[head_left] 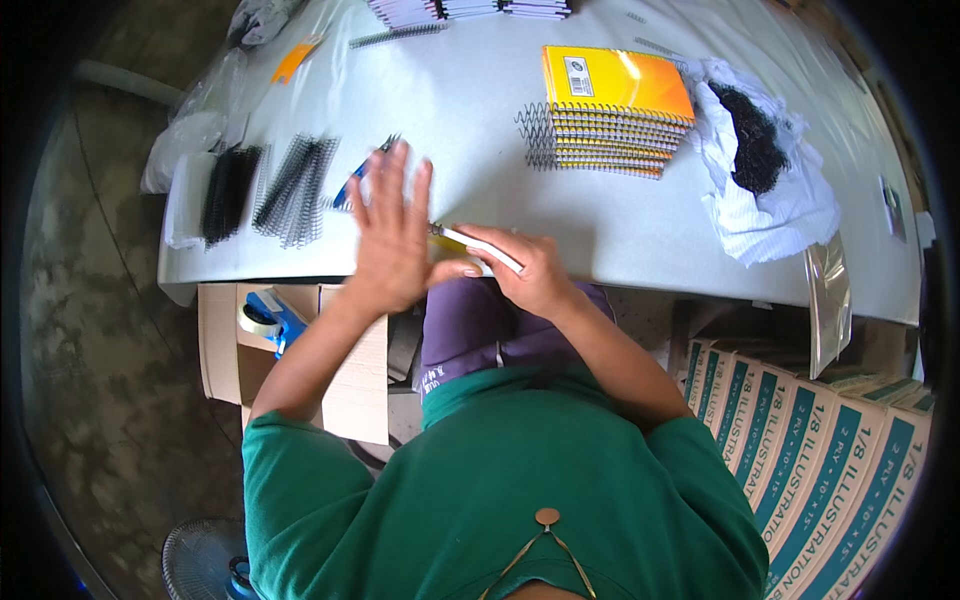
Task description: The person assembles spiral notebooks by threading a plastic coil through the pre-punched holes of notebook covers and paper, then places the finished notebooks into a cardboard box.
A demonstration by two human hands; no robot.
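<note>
My right hand [533,271] grips a thin notebook [492,249], held nearly edge-on over the front edge of the table so its white pages show. A dark wire coil [436,229] sticks out at the notebook's far left end. Beside it my left hand [388,245] is raised flat with its fingers spread, slightly blurred. The thumb comes close to the notebook; whether it touches cannot be made out. Just beyond the left fingers lies a blue-handled tool [350,186], partly covered by them. Further right stands a stack of yellow spiral notebooks [620,85], loose coil ends protruding at its left.
Loose grey coils [295,190] and black coils [230,195] lie at the table's left. Dark wire scraps [757,140] sit on crumpled white paper [735,225] at right. Below are an open cardboard box [355,385] with a blue tape dispenser [277,318], and stacked cartons [815,460].
</note>
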